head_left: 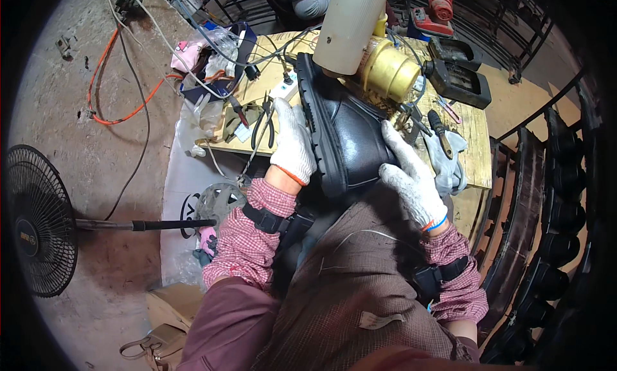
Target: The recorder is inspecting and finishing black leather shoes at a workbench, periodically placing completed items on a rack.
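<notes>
A black leather boot (357, 143) with a thick ridged sole is held above my lap, its sole edge turned to the left. My left hand (292, 139), in a white knit glove, presses along the sole. On the other side, my right hand (411, 181), gloved in the same way, rests its fingers against the leather upper. The boot's far end lies beside a cream cylinder (350, 27) and a yellow round fitting (389, 69), which partly cover it. My palms and the boot's underside are hidden.
A wooden table (472, 136) carries pliers (262, 123), a power strip (284, 87), a brush (440, 132), a spare grey glove (447, 162) and black trays (459, 81). Left stands a black fan (40, 220); cables cross the floor. Racks of dark footwear (559, 210) line the right.
</notes>
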A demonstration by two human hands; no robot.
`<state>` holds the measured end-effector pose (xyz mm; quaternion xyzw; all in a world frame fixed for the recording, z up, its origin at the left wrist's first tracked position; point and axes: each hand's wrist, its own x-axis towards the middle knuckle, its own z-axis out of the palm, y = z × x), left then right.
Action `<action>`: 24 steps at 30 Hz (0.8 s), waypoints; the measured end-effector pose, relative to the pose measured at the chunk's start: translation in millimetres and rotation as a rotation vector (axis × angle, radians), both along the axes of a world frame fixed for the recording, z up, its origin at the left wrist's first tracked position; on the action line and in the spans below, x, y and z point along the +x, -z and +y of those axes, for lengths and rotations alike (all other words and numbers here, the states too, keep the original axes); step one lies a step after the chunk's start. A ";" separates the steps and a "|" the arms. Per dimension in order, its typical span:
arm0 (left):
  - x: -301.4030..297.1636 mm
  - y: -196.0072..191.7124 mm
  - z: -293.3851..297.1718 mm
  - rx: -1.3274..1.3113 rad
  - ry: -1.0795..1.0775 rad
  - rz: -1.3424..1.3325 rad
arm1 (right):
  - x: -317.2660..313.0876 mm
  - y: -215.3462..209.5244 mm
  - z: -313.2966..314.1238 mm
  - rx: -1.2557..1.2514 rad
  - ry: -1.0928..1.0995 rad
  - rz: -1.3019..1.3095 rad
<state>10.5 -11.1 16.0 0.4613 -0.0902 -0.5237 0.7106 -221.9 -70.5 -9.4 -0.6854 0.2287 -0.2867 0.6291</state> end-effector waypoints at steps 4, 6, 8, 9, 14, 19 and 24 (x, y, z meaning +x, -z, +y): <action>-10.0 25.3 23.2 0.041 -0.078 0.034 | -11.4 -3.7 20.9 0.061 -0.027 0.012; -19.7 49.8 40.2 0.012 -0.075 0.039 | -29.8 9.7 37.4 0.106 -0.036 0.041; -33.1 57.6 44.9 0.013 -0.089 0.026 | -45.2 15.0 48.0 0.013 -0.036 0.145; -37.8 56.9 46.1 0.026 -0.085 0.041 | -47.5 16.4 51.3 0.013 -0.032 0.150; -37.6 63.2 37.7 -0.017 -0.109 0.022 | -44.3 26.3 51.6 0.133 0.032 0.015; -41.0 31.8 35.7 0.040 -0.115 -0.257 | -37.3 26.7 44.3 0.072 0.040 0.030; -26.9 78.9 54.7 -0.042 -0.109 -0.078 | -44.3 27.0 53.2 -0.071 -0.006 0.088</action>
